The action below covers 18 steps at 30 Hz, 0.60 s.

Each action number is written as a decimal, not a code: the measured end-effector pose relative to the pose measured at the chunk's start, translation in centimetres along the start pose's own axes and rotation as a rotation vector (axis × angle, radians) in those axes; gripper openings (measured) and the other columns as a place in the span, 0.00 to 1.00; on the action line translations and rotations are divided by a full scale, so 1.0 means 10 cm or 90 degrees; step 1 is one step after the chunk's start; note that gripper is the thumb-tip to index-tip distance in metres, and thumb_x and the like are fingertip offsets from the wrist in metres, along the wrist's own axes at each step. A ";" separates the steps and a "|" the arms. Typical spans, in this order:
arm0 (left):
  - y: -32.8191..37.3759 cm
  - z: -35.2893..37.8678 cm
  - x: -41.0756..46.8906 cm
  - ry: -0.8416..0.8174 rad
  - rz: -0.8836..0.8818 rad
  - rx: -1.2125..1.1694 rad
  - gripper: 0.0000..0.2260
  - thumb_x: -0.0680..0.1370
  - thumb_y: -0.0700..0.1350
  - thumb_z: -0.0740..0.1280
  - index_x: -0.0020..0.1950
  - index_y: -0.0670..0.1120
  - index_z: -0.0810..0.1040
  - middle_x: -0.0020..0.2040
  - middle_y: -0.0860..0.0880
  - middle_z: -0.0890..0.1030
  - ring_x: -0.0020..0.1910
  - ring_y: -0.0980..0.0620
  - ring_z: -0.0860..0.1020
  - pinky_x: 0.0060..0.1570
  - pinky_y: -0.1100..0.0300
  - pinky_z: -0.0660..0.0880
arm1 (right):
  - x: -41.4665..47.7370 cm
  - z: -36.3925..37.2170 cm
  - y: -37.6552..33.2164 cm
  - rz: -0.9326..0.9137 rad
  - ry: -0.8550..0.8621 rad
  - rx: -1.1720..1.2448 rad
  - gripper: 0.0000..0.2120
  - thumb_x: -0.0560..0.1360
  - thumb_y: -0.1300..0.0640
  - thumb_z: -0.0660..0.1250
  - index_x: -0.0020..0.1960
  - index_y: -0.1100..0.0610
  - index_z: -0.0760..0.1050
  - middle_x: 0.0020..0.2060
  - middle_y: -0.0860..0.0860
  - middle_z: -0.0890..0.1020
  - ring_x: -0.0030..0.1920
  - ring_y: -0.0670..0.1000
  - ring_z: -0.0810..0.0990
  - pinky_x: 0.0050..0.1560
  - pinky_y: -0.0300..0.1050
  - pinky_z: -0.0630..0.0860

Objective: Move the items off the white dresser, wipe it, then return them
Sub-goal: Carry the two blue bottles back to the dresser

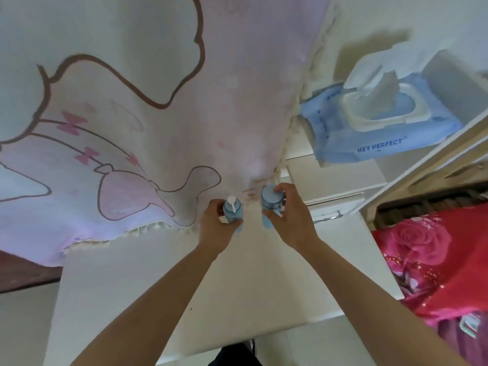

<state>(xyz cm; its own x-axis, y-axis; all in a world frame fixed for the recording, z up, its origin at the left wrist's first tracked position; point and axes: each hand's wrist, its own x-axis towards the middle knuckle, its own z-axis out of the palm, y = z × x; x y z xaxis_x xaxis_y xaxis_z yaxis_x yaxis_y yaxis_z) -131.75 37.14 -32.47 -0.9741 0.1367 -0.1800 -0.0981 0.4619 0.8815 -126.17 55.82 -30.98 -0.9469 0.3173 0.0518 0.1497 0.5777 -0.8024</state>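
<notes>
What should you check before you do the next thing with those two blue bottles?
1. Left hand has a grip on the blue pump bottle: ok.
2. Right hand has a grip on the blue capped bottle: ok.
3. Both bottles upright: ok.
4. Bottles resting on the white dresser or lifted off it: cannot tell.
5. Dresser top near the hands free of other items: ok.
6. Wet wipes pack open, with a wipe sticking out: ok.
</notes>
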 end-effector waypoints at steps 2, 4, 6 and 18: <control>-0.13 0.09 0.24 -0.032 -0.020 0.014 0.21 0.67 0.39 0.78 0.55 0.49 0.74 0.49 0.55 0.79 0.50 0.54 0.77 0.46 0.68 0.71 | 0.14 0.15 0.06 0.028 0.000 -0.015 0.23 0.73 0.58 0.74 0.61 0.51 0.65 0.55 0.47 0.73 0.53 0.49 0.75 0.50 0.45 0.75; -0.24 0.18 0.43 -0.060 -0.036 0.023 0.21 0.67 0.39 0.78 0.55 0.49 0.75 0.50 0.54 0.79 0.50 0.54 0.78 0.50 0.64 0.72 | 0.26 0.27 0.12 0.061 0.005 -0.027 0.23 0.72 0.61 0.74 0.61 0.54 0.65 0.55 0.48 0.72 0.53 0.48 0.73 0.50 0.41 0.72; -0.31 0.25 0.56 -0.084 -0.045 0.027 0.21 0.67 0.39 0.78 0.55 0.49 0.75 0.49 0.55 0.79 0.50 0.53 0.77 0.49 0.65 0.71 | 0.33 0.37 0.18 0.090 0.009 -0.037 0.23 0.72 0.63 0.74 0.60 0.56 0.65 0.55 0.49 0.71 0.51 0.45 0.70 0.50 0.38 0.69; -0.40 0.44 0.68 -0.141 0.027 0.082 0.23 0.71 0.43 0.75 0.63 0.51 0.73 0.58 0.53 0.80 0.56 0.51 0.78 0.56 0.52 0.77 | 0.43 0.39 0.25 0.151 -0.030 -0.085 0.23 0.72 0.64 0.73 0.61 0.59 0.65 0.57 0.53 0.71 0.51 0.49 0.71 0.50 0.39 0.67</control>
<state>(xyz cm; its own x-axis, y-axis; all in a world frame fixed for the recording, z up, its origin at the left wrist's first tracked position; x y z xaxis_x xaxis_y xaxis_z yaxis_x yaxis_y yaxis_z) -137.14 40.04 -39.15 -0.9074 0.3400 -0.2472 -0.0172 0.5575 0.8300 -130.96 55.64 -35.11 -0.8929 0.4215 -0.1583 0.4014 0.5862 -0.7038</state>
